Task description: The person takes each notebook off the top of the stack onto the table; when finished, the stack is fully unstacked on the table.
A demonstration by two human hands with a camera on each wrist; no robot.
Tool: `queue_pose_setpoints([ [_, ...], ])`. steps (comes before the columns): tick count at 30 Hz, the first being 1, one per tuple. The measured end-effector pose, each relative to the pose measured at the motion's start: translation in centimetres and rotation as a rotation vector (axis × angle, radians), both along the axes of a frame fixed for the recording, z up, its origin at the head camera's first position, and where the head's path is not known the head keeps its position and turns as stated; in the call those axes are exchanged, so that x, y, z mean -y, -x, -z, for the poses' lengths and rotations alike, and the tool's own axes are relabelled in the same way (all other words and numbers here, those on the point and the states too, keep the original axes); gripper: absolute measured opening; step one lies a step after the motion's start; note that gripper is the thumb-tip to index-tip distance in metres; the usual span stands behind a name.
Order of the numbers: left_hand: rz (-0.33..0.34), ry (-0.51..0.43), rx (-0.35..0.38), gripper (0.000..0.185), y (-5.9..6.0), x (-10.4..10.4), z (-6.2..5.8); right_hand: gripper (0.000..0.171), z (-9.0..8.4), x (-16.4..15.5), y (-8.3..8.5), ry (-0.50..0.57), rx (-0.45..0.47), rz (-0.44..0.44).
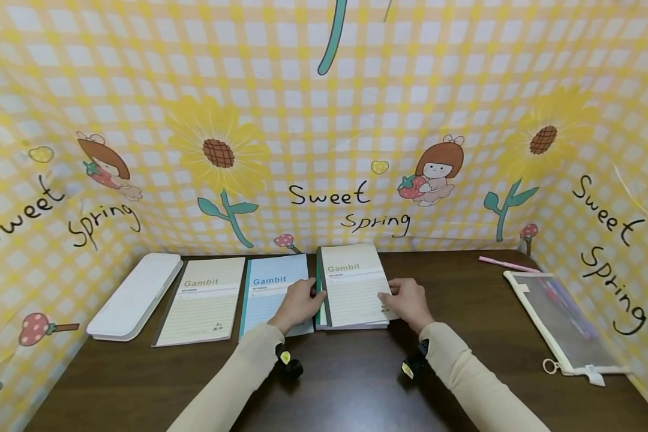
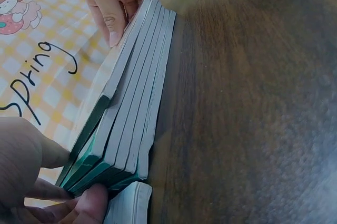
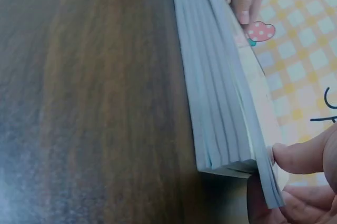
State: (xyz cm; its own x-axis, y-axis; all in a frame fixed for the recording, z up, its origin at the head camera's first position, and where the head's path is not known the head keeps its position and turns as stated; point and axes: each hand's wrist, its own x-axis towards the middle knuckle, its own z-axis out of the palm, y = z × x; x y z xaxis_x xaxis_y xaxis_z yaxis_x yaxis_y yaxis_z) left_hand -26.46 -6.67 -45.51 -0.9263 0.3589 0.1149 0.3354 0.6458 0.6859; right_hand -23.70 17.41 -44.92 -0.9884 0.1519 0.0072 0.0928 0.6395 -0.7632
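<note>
A cream Gambit notebook (image 1: 355,294) with a dark spine lies on top of a stack of several notebooks (image 2: 138,97), some with green spines. My right hand (image 1: 410,301) pinches the top notebook at its lower right, thumb above and fingers beneath; that corner juts past the stack (image 3: 210,87). On the spine side, my left hand (image 1: 297,305) holds the top notebook's edge, its thumb against the dark spine and its other fingers by the green spines below. Beside the stack lies a blue Gambit notebook (image 1: 272,300), partly covered by my left hand.
Farther left are another cream notebook (image 1: 202,303) and a white case (image 1: 135,297). At the right, a mesh zip pouch (image 1: 553,324) with pens inside lies on the dark wooden table (image 1: 345,384), near a pink pen (image 1: 507,264). Yellow checked cloth (image 1: 324,132) encloses the back and sides.
</note>
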Motion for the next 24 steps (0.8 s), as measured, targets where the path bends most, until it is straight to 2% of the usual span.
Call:
queue_pose_setpoints([
  [3, 0.004, 0.002, -0.007, 0.016, 0.0, 0.2, 0.0, 0.029, 0.0, -0.1, 0.3, 0.020, 0.040, 0.003],
  [5, 0.004, 0.002, -0.010, 0.021, 0.1, 0.2, 0.0, 0.028, -0.1, -0.2, 0.4, 0.059, 0.077, 0.013],
  [11, 0.004, 0.008, -0.011, 0.024, 0.2, 0.3, 0.2, 0.024, -0.3, -0.6, 0.7, 0.275, 0.171, 0.058],
  [16, -0.009, 0.015, -0.014, 0.018, 0.2, 0.2, 0.4, 0.023, -0.4, -1.7, 0.2, 0.445, 0.208, 0.036],
  [19, 0.006, 0.011, -0.008, 0.013, 0.3, 0.2, 0.5, 0.027, -0.7, -2.9, -0.6, 0.485, 0.200, 0.034],
  [24, 0.002, -0.003, -0.006, 0.009, 0.3, 0.3, 0.4, 0.037, -1.9, -6.1, -2.1, 0.476, 0.166, 0.008],
])
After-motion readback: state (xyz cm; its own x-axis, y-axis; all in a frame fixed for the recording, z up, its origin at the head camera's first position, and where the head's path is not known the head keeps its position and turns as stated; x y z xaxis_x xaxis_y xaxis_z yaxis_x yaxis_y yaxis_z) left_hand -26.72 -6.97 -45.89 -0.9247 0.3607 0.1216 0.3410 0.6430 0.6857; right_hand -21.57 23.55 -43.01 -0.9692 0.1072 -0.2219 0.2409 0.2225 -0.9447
